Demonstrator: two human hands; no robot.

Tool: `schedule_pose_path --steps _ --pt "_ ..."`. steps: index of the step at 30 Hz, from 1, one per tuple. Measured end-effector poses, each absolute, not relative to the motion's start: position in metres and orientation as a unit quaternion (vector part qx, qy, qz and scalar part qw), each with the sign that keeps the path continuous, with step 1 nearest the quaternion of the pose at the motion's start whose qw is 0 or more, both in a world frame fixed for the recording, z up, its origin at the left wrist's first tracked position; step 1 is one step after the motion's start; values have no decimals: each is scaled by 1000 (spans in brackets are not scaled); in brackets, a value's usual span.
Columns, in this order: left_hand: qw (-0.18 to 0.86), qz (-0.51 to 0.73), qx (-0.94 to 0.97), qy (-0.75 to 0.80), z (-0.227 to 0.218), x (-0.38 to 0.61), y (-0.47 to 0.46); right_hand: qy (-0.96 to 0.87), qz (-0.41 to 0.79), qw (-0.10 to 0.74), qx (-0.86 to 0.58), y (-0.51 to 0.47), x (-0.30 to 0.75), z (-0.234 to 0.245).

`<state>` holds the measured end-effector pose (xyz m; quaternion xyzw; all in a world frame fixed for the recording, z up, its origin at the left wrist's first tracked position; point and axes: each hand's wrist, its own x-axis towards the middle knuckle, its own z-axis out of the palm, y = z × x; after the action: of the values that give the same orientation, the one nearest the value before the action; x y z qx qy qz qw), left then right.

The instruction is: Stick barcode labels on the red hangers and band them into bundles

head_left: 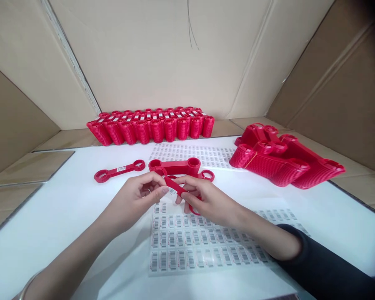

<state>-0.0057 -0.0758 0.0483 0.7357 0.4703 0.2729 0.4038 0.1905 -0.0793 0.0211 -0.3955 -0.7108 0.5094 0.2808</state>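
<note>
Both hands meet over the white table [68,208], gripping one red plastic bar with ring ends [174,186]. My right hand [206,200] wraps its fingers round the bar's lower end. My left hand [140,196] pinches thumb and forefinger at the bar's middle, where a small white barcode label shows. Directly under the hands lies a sheet of barcode labels [200,246]. Just behind the hands sits a small stack of the same red bars [175,166]. A single labelled red bar [118,171] lies to the left.
A long row of stacked red bars with labels [150,125] runs along the back. A bundled heap of unlabelled red bars [284,160] lies at the right. A second label sheet [190,153] lies behind the small stack. Cardboard walls [162,54] enclose the table.
</note>
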Motion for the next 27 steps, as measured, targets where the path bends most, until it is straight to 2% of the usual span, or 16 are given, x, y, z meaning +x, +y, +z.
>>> schedule_pose_path --steps 6,8,13,20,24,27 --pt "267 389 693 545 50 -7 -78 -663 519 364 -399 -80 187 24" --pt "295 394 685 538 49 -7 -78 -656 514 376 -404 -80 187 27" --pt "442 370 650 495 46 -5 -76 -654 516 379 -403 -83 189 35" --pt "476 414 591 502 41 -6 -75 -627 547 366 -418 -82 189 39" --pt "518 387 598 474 38 -1 -79 -644 512 378 -425 -83 189 37" --pt "506 390 602 479 36 3 -83 -670 475 392 -415 -85 188 34"
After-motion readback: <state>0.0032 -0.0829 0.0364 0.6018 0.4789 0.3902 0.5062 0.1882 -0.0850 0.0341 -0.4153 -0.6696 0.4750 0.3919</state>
